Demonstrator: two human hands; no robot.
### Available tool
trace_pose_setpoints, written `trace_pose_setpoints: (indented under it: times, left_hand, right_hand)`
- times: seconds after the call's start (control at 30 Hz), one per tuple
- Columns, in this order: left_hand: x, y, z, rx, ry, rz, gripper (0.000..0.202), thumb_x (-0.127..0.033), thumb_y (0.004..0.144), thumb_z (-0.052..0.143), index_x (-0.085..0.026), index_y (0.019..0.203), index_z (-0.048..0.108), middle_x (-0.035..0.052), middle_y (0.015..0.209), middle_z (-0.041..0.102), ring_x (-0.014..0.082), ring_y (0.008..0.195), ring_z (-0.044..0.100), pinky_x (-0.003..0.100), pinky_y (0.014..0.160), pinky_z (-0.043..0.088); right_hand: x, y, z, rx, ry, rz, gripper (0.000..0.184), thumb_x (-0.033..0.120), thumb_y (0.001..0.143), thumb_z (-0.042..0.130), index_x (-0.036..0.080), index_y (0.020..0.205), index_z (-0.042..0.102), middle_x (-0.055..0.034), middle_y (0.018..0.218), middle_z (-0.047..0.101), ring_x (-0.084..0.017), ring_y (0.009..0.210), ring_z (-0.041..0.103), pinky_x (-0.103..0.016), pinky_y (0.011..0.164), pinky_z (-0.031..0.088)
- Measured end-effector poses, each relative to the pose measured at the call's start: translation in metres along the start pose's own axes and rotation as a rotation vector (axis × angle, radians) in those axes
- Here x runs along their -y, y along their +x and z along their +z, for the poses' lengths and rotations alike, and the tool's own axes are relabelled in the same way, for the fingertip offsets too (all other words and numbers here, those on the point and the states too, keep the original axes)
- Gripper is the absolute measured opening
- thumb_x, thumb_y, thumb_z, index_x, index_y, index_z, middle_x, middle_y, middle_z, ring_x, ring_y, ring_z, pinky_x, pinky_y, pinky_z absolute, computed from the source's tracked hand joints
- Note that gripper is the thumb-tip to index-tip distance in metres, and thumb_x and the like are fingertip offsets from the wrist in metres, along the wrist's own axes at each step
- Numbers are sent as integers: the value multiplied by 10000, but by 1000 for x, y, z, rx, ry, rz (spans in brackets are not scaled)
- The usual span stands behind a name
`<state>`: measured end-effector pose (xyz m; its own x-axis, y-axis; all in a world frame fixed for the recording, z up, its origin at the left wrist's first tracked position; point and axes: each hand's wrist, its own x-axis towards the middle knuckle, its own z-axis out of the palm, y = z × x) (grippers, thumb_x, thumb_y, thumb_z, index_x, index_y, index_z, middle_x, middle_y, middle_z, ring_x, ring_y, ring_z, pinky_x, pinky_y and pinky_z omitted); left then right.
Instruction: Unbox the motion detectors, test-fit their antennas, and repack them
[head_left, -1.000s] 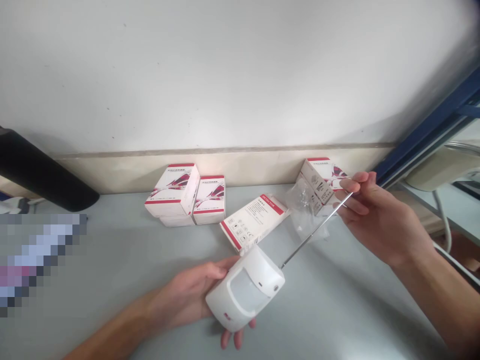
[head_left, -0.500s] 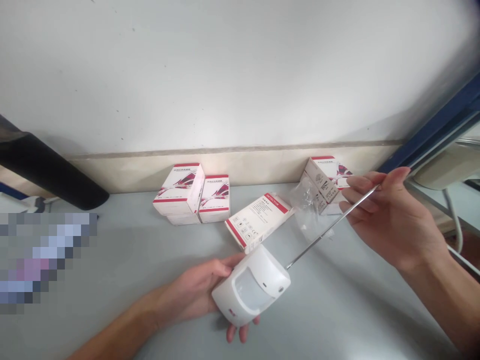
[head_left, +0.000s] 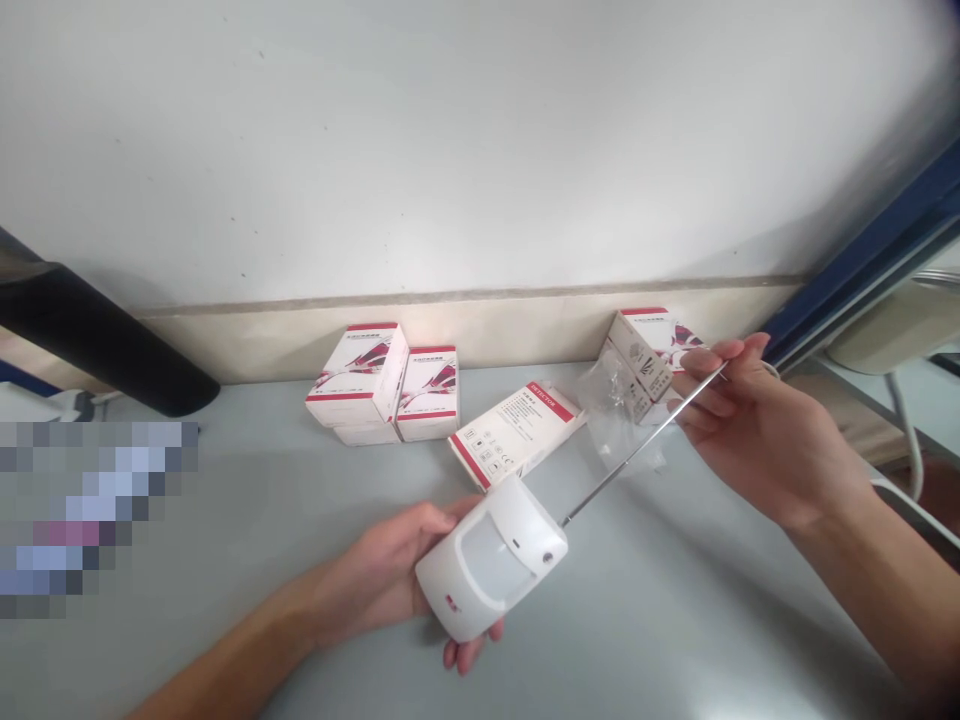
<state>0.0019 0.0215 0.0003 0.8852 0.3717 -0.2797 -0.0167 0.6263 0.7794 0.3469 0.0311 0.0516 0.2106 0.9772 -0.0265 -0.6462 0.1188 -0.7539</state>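
Note:
A white motion detector (head_left: 491, 560) with a grey-white sensor window rests in my left hand (head_left: 390, 570). The thumb lies along its near-left edge, and fingertips show beneath it. From its upper right corner a silver telescopic antenna (head_left: 637, 455) sticks out, extended and slanting up to the right. My right hand (head_left: 772, 430) pinches the antenna's far tip between thumb and index finger, with the other fingers loosely curled. Just behind the detector lies a white and red detector box (head_left: 517, 430). A crumpled clear plastic bag (head_left: 611, 410) sits under the antenna's line.
Stacked white and red boxes (head_left: 360, 375) stand against the wall on the left, and more boxes (head_left: 645, 350) at the right behind my right hand. A black tube (head_left: 112, 335) juts in from the left. A blue frame (head_left: 877, 250) runs along the right side of the grey table (head_left: 600, 640).
Both hands, the detector and the antenna have shifted slightly left and up in view. The right hand still holds the antenna tip, and the boxes have stayed put.

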Motion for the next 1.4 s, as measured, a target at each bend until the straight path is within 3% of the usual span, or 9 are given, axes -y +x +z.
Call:
trace_pose_setpoints:
  times: [0.17, 0.4, 0.67, 0.83, 1.03, 1.17, 1.27, 1.4]
  left_hand:
    - [1, 1, 3, -32, 16, 22, 410, -363, 1033, 314, -159, 1303, 545, 134, 933, 764, 237, 666, 720, 324, 632, 496]
    - [-4, 0, 6, -16, 33, 21, 501, -362, 1038, 321, -158, 1483, 429, 155, 991, 772, 270, 735, 746, 352, 669, 511]
    - [2, 0, 4, -2, 11, -9, 456, -327, 1015, 293, -163, 1390, 494, 153, 943, 790, 245, 645, 741, 292, 564, 467]
    - [6, 2, -2, 53, -7, -15, 474, -354, 982, 283, -183, 1360, 513, 145, 917, 794, 229, 570, 705, 271, 496, 400]
    - [6, -1, 3, 6, 12, 47, 460, -358, 965, 337, -129, 1273, 592, 155, 879, 782, 218, 554, 672, 286, 540, 414]
    - [8, -4, 7, -48, 22, 108, 415, -377, 988, 342, -124, 1110, 647, 149, 901, 774, 222, 626, 696, 284, 567, 424]
    - [10, -4, 9, -78, 27, 105, 424, -374, 994, 324, -126, 1127, 640, 139, 890, 767, 225, 626, 696, 283, 564, 412]
    - [10, -2, 12, -105, 16, 130, 446, -378, 968, 344, -109, 1177, 631, 153, 881, 765, 235, 632, 695, 287, 563, 397]
  right_hand:
    - [3, -3, -2, 81, -64, 10, 184, 188, 888, 783, 253, 856, 614, 18, 846, 487, -99, 605, 335, -261, 500, 344]
    - [2, -8, 7, 63, -43, 102, 68, 263, 968, 645, 270, 904, 624, 0, 812, 457, -131, 599, 308, -272, 493, 329]
    - [-2, -16, 10, 103, 189, 206, 45, 274, 933, 609, 266, 890, 600, -19, 850, 473, -139, 629, 348, -272, 531, 389]
    - [-13, -27, 13, 227, 348, 369, 208, 303, 882, 710, 229, 824, 524, 16, 805, 431, -109, 638, 359, -241, 587, 417]
    - [-40, -45, 13, 459, 147, 630, 329, 426, 935, 737, 208, 832, 513, 60, 715, 338, -87, 580, 263, -234, 556, 288]
    - [-52, -51, 14, 532, 14, 651, 477, 496, 987, 681, 210, 729, 398, 70, 678, 292, -82, 558, 240, -244, 546, 234]
    - [-57, -53, 13, 539, 28, 666, 554, 560, 966, 688, 208, 698, 355, 69, 689, 296, -78, 555, 229, -248, 540, 216]
    - [-71, -59, 13, 572, -94, 623, 498, 514, 998, 663, 209, 704, 401, 73, 648, 306, -85, 550, 230, -263, 535, 187]
